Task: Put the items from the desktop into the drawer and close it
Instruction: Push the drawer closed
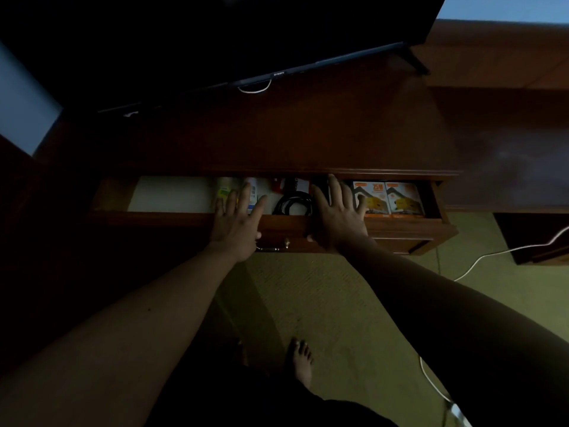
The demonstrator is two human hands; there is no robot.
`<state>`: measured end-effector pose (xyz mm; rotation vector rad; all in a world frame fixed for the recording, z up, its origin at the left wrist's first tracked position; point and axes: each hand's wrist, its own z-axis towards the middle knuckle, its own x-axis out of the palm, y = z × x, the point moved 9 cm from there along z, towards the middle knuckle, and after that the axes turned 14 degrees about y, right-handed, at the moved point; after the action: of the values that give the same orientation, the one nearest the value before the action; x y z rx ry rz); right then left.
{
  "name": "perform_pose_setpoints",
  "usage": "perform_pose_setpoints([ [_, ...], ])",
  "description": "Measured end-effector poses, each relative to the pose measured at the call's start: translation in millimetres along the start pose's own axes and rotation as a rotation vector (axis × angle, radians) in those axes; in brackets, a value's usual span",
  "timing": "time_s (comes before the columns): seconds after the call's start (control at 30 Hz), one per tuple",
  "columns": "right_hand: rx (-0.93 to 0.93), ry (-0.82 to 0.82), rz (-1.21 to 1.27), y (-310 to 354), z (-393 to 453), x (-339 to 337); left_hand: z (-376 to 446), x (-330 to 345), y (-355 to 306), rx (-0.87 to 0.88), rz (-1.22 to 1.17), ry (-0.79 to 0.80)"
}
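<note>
Both hands sit on the front of the open drawer (400,229) at mid frame. Left hand (237,223) has fingers spread & straight, reaching over the front edge w/ tips above the drawer contents; palm lies on the drawer front. Right hand (338,217) is likewise spread flat, fingers fanned over the edge, tips close to the lip of the surface (277,134) above. Neither hand is holding anything.

Items look already inside: two orange boxes (388,198) at right end of the drawer, a coiled black cable (294,204) between the hands, a pale tube or bottle (224,188) near the left hand's fingertips, plus a red/black pack (291,184) further back, too dark to ID. White liner shows bare at left end. The surface in view carries only the TV (215,35) & its white cord (255,89).

Judgement: step in hand is the push to close. Risks:
- fingers overhang the edge, so pushing w/out pulling them back could pinch them under the surface lip, esp. the right hand's
- cable coil or tube may ride up & jam the drawer
- uneven push from two hands could rack the drawer & bind it
- dim light, hard to confirm nothing sticks up
</note>
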<state>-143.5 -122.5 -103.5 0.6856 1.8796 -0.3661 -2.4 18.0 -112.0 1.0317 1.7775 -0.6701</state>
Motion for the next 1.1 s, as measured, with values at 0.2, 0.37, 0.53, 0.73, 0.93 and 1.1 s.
perform_pose_setpoints([
  [0.2, 0.031, -0.007, -0.026, -4, 20, -13, 23, -26, 7, -0.033, 0.068, 0.011],
  [0.37, 0.039, 0.078, -0.114, -14, 38, -22, 46, -40, 14, -0.034, 0.131, 0.098],
  [0.53, 0.009, 0.126, -0.110, -21, 50, -24, 62, -36, 19, 0.001, 0.131, 0.160],
  [0.73, -0.039, 0.054, -0.123, -21, 53, -27, 59, -42, 19, 0.041, 0.100, 0.065],
  [0.93, -0.035, -0.036, -0.132, -22, 58, -41, 61, -53, 18, 0.026, 0.057, -0.060],
  [1.1, -0.034, -0.109, -0.167, -23, 62, -52, 69, -60, 20, -0.013, 0.089, -0.098],
])
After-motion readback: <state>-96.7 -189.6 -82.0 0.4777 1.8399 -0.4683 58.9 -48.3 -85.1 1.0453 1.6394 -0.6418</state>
